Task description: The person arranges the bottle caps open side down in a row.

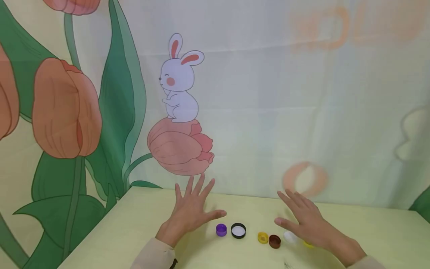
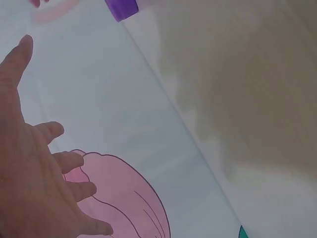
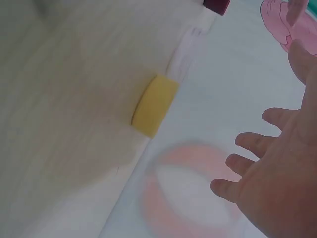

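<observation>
My left hand [image 1: 190, 210] is spread above the table, fingers straight and holding nothing. Nearest to its thumb is a purple bottle cap [image 1: 221, 230], beside a black-rimmed lid [image 1: 238, 231] with a white inside. My right hand [image 1: 310, 222], also spread and holding nothing, hovers over a white cap [image 1: 289, 237] and a yellow cap [image 1: 308, 244], partly hiding both. Between the hands, a smaller yellow cap [image 1: 263, 237] stands close to a brown cap [image 1: 274, 241]. In the right wrist view, a yellow cap [image 3: 155, 105] lies on the table, apart from the fingers.
A pale table [image 1: 201, 254] carries the row of caps. Behind it hangs a cloth backdrop [image 1: 252, 112] printed with tulips and a rabbit, meeting the table's far edge. A small dark mark [image 1: 288, 265] shows near the front of the table.
</observation>
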Available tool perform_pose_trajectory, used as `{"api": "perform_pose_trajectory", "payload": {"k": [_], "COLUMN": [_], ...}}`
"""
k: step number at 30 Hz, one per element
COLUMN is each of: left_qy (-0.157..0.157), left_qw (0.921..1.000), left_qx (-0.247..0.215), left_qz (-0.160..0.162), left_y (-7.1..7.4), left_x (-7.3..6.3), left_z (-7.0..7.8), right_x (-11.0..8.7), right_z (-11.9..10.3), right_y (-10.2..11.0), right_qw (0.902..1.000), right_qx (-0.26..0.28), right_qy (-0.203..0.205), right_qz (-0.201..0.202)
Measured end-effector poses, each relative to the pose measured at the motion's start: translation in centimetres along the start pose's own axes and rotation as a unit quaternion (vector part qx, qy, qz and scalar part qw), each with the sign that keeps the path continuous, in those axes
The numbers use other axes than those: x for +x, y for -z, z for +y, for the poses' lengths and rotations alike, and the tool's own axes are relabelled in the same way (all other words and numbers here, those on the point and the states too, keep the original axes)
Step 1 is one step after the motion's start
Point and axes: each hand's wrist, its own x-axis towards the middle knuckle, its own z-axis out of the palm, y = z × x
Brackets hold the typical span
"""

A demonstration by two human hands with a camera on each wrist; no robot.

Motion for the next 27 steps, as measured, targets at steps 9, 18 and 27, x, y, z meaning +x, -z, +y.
{"api": "perform_pose_trajectory", "payload": {"k": [9,18,27], "left_qy": [0.008,-0.023,-0.017], "left_qw": [0.9999,0.9973,0.9811], "left_qx": [-0.011,-0.068,-0.192], "left_qz": [0.003,0.014,-0.017], "left_y": [-0.2,-0.5,-0.5], "left_x": [-1.2,-1.4,-1.3], "left_z": [-1.4,-2.7,-2.8], "right_x": [0.8,3.0,5.6], "right_z": [-1.8,-3.5,-5.3], "right_y": [-0.8,-1.8,-3.5], "right_qw": [0.9994,0.9961,0.9870], "right_qx": [0.032,0.079,0.128], "right_qy": [0.010,0.022,0.001], "right_qz": [-0.005,-0.033,-0.096]}}
